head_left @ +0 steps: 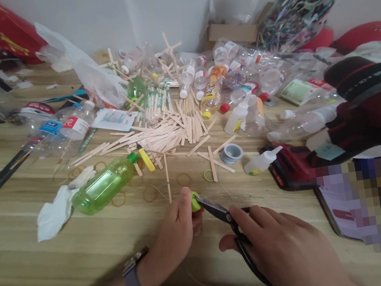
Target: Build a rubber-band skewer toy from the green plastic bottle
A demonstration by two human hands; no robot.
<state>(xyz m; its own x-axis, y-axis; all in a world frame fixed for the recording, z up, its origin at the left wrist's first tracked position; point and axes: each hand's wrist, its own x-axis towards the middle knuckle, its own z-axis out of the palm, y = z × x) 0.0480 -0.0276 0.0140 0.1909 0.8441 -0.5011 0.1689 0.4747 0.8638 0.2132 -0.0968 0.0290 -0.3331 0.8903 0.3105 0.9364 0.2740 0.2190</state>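
Note:
Pinched in my left hand (180, 218) is a small yellow-green bottle cap (195, 201). My right hand (273, 240) grips a pair of black-handled scissors (218, 209), their blade tips touching the face of the cap. The scissors' handles are partly hidden by my fingers. Past my hands, a green plastic bottle (105, 184) lies on its side with a green cap on. Close by are a yellow-handled tool (146, 158), a spool of grey wire (231, 154) and a small white glue bottle (261, 161). Thin wire and rubber bands lie around the cap.
A pile of wooden craft sticks (161, 135) covers the middle of the wooden table (118, 235). Many clear plastic bottles (236, 64) lie behind it. To the right are a red-and-black power tool (290, 166) and a phone (344, 211). White tissue (56, 213) lies at left.

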